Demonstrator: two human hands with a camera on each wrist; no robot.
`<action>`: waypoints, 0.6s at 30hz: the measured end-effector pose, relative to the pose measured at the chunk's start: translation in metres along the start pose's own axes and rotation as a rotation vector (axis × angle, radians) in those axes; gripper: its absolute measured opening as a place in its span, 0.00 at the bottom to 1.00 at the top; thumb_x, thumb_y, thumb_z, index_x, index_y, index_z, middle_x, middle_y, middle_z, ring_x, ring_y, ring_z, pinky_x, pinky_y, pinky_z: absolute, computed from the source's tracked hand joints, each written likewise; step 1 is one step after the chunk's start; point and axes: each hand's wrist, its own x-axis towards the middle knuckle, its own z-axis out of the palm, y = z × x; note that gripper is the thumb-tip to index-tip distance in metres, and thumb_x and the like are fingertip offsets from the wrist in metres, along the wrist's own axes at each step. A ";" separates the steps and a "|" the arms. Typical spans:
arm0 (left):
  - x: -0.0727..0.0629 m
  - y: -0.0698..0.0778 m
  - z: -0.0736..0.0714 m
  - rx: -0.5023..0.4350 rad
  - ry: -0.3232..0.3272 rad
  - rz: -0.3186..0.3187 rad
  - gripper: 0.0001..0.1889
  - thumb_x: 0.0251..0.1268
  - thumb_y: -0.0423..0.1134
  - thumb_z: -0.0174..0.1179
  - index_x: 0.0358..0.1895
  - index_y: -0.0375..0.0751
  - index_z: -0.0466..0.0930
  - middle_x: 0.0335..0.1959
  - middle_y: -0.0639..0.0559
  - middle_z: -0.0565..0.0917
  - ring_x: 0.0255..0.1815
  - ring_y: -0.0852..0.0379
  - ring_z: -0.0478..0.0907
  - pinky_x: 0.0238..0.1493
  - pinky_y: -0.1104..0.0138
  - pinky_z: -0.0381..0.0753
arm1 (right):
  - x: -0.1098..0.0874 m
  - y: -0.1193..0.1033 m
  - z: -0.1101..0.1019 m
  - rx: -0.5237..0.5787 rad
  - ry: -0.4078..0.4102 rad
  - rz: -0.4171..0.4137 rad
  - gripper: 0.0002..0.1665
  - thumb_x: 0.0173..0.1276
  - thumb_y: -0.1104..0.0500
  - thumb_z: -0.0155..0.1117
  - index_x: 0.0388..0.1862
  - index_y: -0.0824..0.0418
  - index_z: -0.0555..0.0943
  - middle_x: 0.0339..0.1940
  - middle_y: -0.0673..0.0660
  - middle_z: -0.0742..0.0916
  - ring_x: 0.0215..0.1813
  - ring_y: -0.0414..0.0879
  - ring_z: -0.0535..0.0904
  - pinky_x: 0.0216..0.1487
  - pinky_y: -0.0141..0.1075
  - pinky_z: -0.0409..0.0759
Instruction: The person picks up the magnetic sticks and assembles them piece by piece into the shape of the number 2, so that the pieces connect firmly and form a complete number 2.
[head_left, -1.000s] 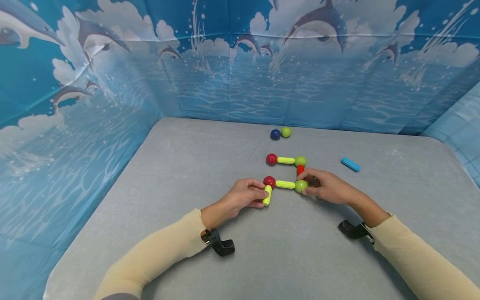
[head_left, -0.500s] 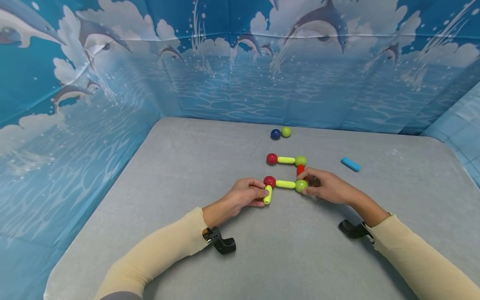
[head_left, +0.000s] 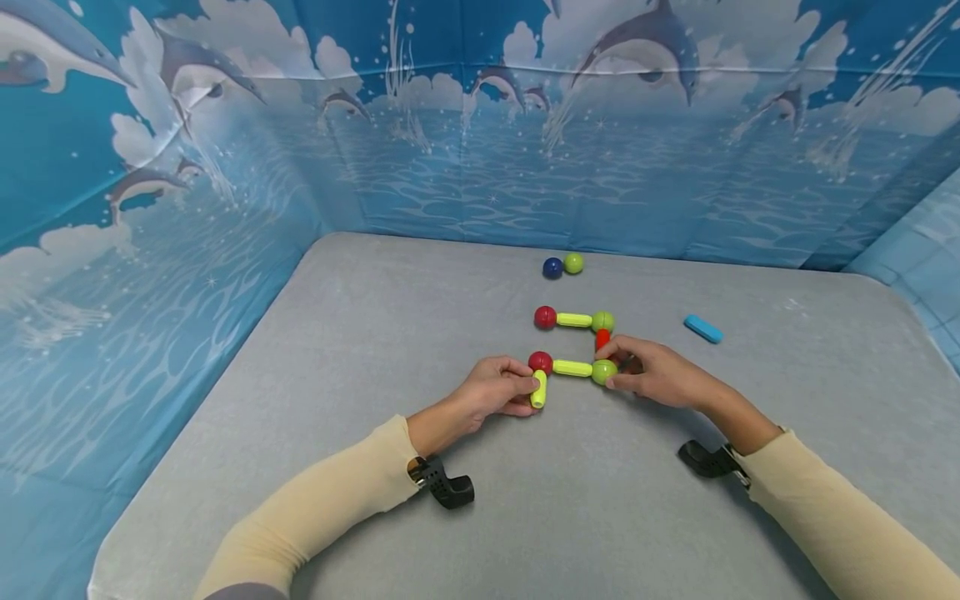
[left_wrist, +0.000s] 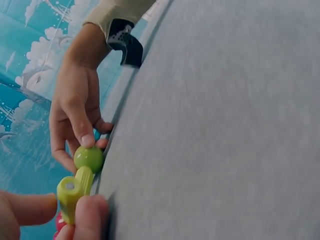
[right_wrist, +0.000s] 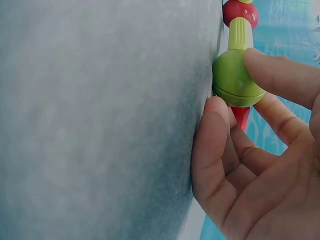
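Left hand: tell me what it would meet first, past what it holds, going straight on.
Past the yellow stick it pinches, the left hand would probably meet the nearer red ball first, though depth there is hard to judge.

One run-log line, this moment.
left hand: pinches nearest yellow rod | right hand: grips nearest green ball | blue rod: lies apart

Light: bright, even | shadow: soft, beside right sleeve [head_left: 840, 525] | glint: green ball [left_wrist: 89, 160] | wrist views: soft, tabletop [right_wrist: 100, 100] blurred
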 end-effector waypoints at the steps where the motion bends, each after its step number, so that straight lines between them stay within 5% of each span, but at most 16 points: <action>1: -0.001 0.001 -0.001 0.019 -0.006 -0.002 0.12 0.69 0.32 0.60 0.53 0.33 0.78 0.35 0.51 0.81 0.29 0.61 0.82 0.36 0.69 0.86 | 0.000 0.000 0.000 0.001 -0.001 -0.001 0.16 0.70 0.60 0.65 0.55 0.56 0.76 0.49 0.61 0.81 0.42 0.49 0.78 0.35 0.36 0.80; 10: 0.000 0.008 -0.025 0.207 -0.057 0.025 0.13 0.71 0.34 0.58 0.54 0.33 0.76 0.39 0.47 0.82 0.25 0.61 0.81 0.30 0.72 0.84 | 0.000 0.000 0.000 -0.010 -0.004 0.012 0.17 0.70 0.59 0.65 0.56 0.55 0.76 0.50 0.60 0.82 0.42 0.49 0.78 0.36 0.37 0.80; 18: 0.018 0.017 -0.044 0.547 -0.022 0.304 0.12 0.70 0.33 0.58 0.54 0.39 0.80 0.45 0.46 0.83 0.35 0.58 0.79 0.32 0.71 0.78 | -0.001 -0.002 -0.001 -0.016 -0.009 0.016 0.18 0.69 0.58 0.65 0.57 0.56 0.76 0.50 0.61 0.82 0.43 0.49 0.78 0.36 0.37 0.80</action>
